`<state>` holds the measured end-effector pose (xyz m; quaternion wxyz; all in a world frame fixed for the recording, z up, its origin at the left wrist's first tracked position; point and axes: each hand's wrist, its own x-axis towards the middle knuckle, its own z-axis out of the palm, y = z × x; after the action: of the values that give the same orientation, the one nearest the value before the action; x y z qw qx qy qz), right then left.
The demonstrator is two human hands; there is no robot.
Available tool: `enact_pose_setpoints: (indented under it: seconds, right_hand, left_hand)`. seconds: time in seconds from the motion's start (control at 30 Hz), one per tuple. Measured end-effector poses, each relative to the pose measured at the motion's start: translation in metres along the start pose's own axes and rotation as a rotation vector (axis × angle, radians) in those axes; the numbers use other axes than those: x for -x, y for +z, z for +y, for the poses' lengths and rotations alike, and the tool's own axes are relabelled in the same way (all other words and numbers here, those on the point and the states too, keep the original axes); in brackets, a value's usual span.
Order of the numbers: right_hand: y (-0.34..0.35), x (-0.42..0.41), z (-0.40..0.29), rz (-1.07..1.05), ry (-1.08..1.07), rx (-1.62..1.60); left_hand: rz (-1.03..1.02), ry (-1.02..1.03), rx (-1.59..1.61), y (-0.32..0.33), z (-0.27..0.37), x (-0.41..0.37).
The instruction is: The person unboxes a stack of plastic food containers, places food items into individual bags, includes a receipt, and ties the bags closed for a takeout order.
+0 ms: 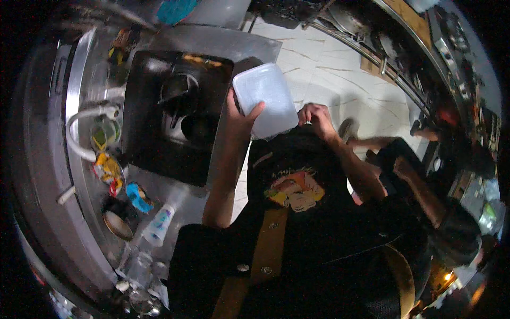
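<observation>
My left hand (243,115) grips a white, shallow rectangular plastic tray or lid (269,99) by its left edge, with the thumb lying over its face. It is tilted up in front of my apron, beside the sink. Just right of its lower corner is my right hand (317,119), raised over the dark apron (295,155) with its fingers curled. Whether anything small sits between those fingers is too blurred to make out. To the left, a dark sink (167,159) with round dark vessels (179,87) in it is set into a steel counter (255,40).
A pale curved faucet (71,131) rises behind the sink. Along that ledge lie a yellow packet (107,167), a blue item (138,197), a bowl (118,225) and a plastic bottle (159,225). Another person (422,191) is close on my right. Shelving with pans (346,24) stands across the tiled floor (314,60).
</observation>
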<state>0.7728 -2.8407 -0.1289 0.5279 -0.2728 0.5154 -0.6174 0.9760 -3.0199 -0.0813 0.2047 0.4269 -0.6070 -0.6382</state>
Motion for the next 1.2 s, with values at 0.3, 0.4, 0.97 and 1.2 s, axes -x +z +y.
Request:
enact_pose_setpoints:
  seconds: [0.3,0.4,0.97,1.2]
  right_hand:
    - [0.052,0.046,-0.046,0.15,0.218,-0.303]
    - [0.044,0.098,-0.066,0.391,0.245,-0.292]
    - [0.045,0.462,-0.025,1.01,-1.055,-0.768]
    - [0.08,0.587,0.034,1.359,-1.14,-0.751]
  left_hand:
    - [-0.256,0.305,0.029,0.036,0.019,0.012]
    - [-0.286,0.523,-0.234,0.078,0.069,0.032]
    - [-1.312,0.752,-0.111,0.345,-0.142,0.255]
    - [-1.705,0.242,-0.207,0.419,-0.193,0.366]
